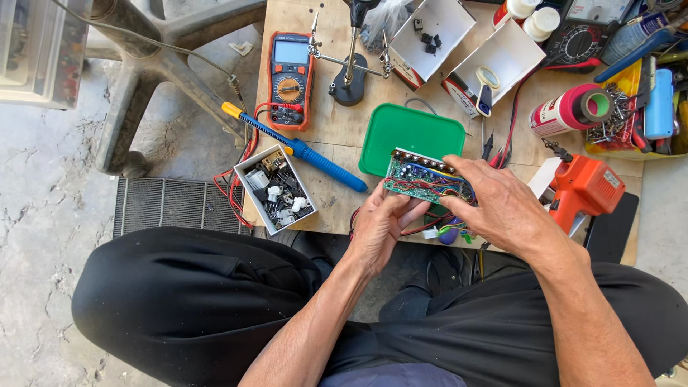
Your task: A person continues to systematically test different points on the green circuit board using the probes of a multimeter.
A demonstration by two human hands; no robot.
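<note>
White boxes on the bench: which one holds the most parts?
The small box at the bench's left edge, beside the blue soldering iron, packed with parts; the two at the back are nearly empty.

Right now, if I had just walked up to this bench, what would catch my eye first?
Probably the green circuit board with coloured wires, held at the table's near edge between the left hand and right hand. Just behind it lies a bright green lid. To the left, a blue soldering iron lies slantwise below an orange multimeter.
</note>
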